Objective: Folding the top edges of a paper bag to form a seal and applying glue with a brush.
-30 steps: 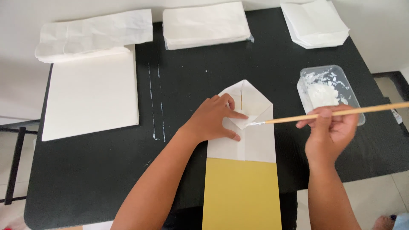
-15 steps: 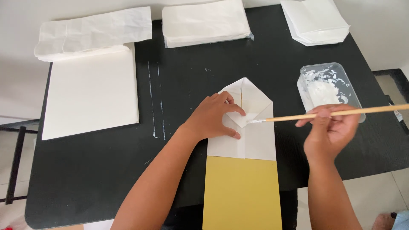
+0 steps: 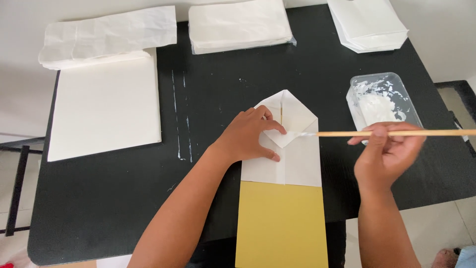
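A flat paper bag, yellow below and white at its folded end, lies on the black table in front of me. My left hand presses down on the white folded flaps, fingers spread over the small triangular fold. My right hand grips a thin wooden stick held level, its tip touching the fold's right side, where a smear of white paste shows. Just behind the right hand stands a clear plastic tub of white paste.
A white sheet stack lies at the left. Along the far edge sit crumpled white paper, a wrapped stack of white bags and another white stack. White paste streaks mark the table.
The stick's tip has slid a little along the fold toward the right. My left hand stays pressed on the flaps.
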